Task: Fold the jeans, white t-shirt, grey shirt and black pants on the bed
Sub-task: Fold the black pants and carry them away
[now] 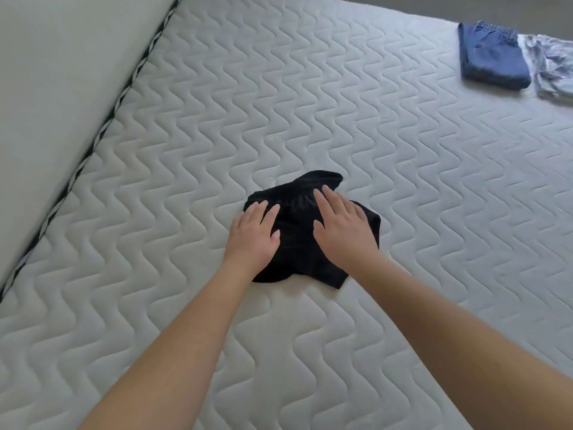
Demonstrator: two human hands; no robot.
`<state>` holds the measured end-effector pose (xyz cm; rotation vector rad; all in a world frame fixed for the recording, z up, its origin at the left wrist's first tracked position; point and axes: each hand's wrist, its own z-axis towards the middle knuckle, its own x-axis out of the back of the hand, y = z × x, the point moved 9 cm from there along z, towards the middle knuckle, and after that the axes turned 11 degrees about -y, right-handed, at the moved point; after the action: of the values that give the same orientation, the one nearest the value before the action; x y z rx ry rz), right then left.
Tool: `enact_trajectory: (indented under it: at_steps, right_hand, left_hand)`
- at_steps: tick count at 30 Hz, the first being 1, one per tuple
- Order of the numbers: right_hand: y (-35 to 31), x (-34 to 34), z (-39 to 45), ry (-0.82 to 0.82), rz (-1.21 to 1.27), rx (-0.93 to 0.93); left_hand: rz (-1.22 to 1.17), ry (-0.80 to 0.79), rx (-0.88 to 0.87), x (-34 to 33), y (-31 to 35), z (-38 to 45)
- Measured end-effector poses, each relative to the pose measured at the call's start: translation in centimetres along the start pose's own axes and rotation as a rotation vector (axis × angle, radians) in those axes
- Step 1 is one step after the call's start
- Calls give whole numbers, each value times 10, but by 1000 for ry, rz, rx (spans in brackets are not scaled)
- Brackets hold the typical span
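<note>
Small crumpled bundle of black fabric pants (305,240) at frame centre on the white wave-quilted bed (341,125), your left hand (252,235) and right hand (342,231) pressing flat on it, fingers straight, folded blue jeans (490,57) upper right

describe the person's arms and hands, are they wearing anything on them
Both forearms are bare to the frame's edge, with no sleeves in view. The left hand and right hand wear no gloves, and no rings, watch or bracelets show. Fingernails look short and unpainted.
</note>
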<state>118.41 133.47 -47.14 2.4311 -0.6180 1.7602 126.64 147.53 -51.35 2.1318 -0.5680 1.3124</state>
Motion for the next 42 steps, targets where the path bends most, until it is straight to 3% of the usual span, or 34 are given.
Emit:
enact_trajectory:
  at_steps: [6, 11, 16, 21, 30, 37, 42]
  right_hand:
    - [15, -53, 96, 14, 30, 27]
    - [45, -124, 163, 17, -43, -9]
    - [76, -189, 208, 50, -22, -30]
    - [77, -198, 211, 211, 10, -60]
    - [75, -190, 214, 239, 53, -35]
    - [76, -190, 207, 218, 72, -72]
    - [73, -210, 141, 212, 143, -99]
  left_hand:
    - [0, 7, 54, -47, -30, 87]
    - [-23, -17, 113, -129, -53, 135]
    - [-84, 234, 117, -168, -62, 148]
    - [-88, 310, 122, -169, -67, 151]
    - [-44, 287, 177, -166, -71, 161]
    - [-35, 176, 191, -165, -74, 169]
    - [-64, 125, 175, -177, -57, 132]
